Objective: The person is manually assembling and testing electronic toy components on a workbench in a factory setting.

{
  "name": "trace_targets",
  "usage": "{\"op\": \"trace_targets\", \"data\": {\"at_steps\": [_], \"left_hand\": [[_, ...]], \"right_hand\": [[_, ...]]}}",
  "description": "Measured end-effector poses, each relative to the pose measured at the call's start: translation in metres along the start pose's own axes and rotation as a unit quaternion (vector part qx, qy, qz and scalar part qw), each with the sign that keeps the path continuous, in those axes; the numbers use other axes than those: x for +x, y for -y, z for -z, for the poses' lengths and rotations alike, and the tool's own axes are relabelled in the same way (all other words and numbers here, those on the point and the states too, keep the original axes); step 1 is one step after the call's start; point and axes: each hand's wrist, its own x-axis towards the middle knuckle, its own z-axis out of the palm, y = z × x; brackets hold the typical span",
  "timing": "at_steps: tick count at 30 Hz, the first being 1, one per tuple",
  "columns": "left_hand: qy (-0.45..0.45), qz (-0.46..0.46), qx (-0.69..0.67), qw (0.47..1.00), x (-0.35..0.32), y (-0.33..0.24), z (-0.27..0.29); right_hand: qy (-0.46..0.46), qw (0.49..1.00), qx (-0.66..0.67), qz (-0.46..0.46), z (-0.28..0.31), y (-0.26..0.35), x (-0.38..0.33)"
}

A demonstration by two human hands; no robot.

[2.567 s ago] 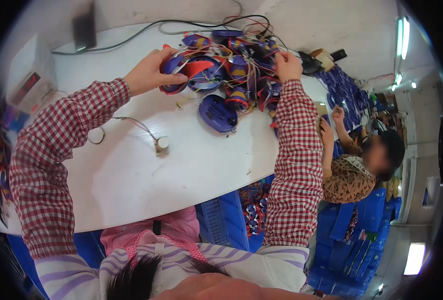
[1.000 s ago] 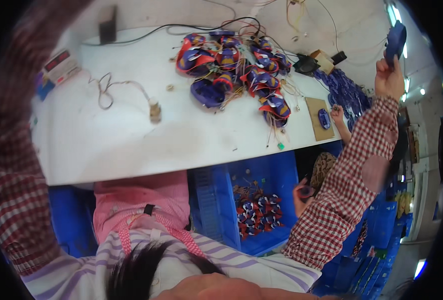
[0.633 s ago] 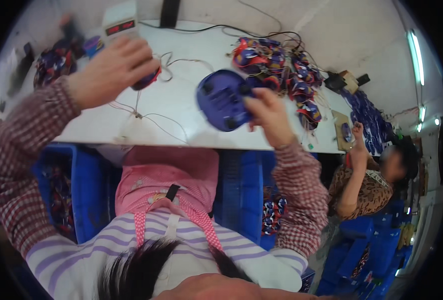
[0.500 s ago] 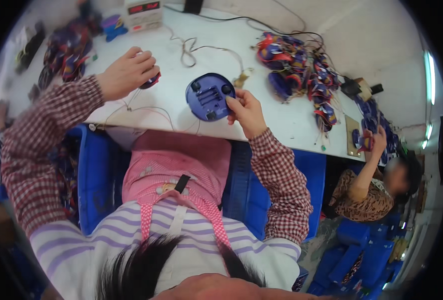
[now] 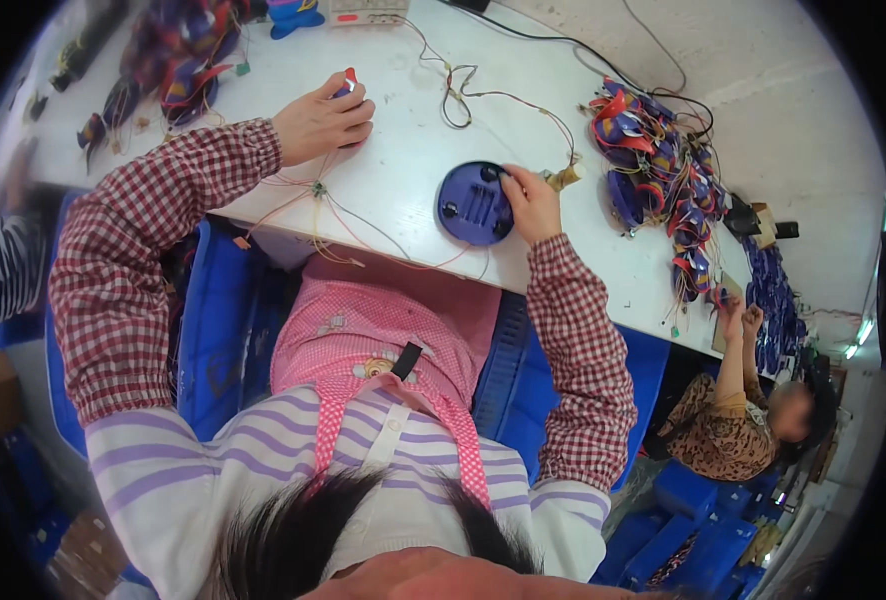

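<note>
Near the left-middle of the white table my left hand (image 5: 325,118) is closed over a small red and blue part (image 5: 347,84), most of it hidden under the fingers. Thin red and dark wires run toward me from beneath that hand, past a small green circuit board (image 5: 319,188) close to the table's front edge. My right hand (image 5: 531,203) pinches the right rim of a round dark blue plastic base (image 5: 471,207). Slots and black round pieces show on its upturned face. A cable with a tan, clip-like end (image 5: 565,178) lies just beyond the right hand.
Wired blue and red assemblies are heaped at the right (image 5: 653,165) and at the far left (image 5: 185,60). A power supply box (image 5: 368,12) stands at the back. Blue crates (image 5: 233,310) flank my lap. Another person (image 5: 718,425) works at the right.
The view has shifted, so the table's things sit farther right. The round base looks smaller and flatter toward the table. The green circuit board now shows clearly below my left hand. Both hands keep their holds.
</note>
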Motion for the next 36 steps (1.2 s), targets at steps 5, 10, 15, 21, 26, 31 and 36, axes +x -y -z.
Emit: {"op": "trace_targets", "data": {"at_steps": [5,10,15,21,26,31,36], "left_hand": [[0.016,-0.018,0.024,0.999,0.001,-0.007,0.018],[-0.037,0.061,-0.059,0.996,-0.017,-0.024,0.037],[-0.007,0.276,-0.384,0.881,0.046,-0.078,0.066],[0.077,0.383,-0.477,0.787,0.093,-0.097,0.017],[-0.013,0.38,-0.526,0.761,0.102,-0.109,0.009],[-0.037,0.384,-0.544,0.745,0.105,-0.106,0.01],[-0.059,0.392,-0.578,0.713,0.099,-0.108,0.004]], "right_hand": [[-0.115,0.978,-0.083,0.151,0.002,0.014,-0.009],[-0.266,0.96,0.037,0.083,0.027,-0.015,-0.029],[-0.203,0.975,0.084,-0.033,0.051,-0.025,0.009],[-0.091,0.944,0.292,-0.125,0.047,0.03,0.009],[-0.066,0.979,0.152,0.115,0.012,0.035,-0.008],[-0.131,0.962,0.01,0.237,-0.008,0.04,-0.01],[-0.138,0.958,-0.043,0.247,-0.025,0.046,-0.02]]}}
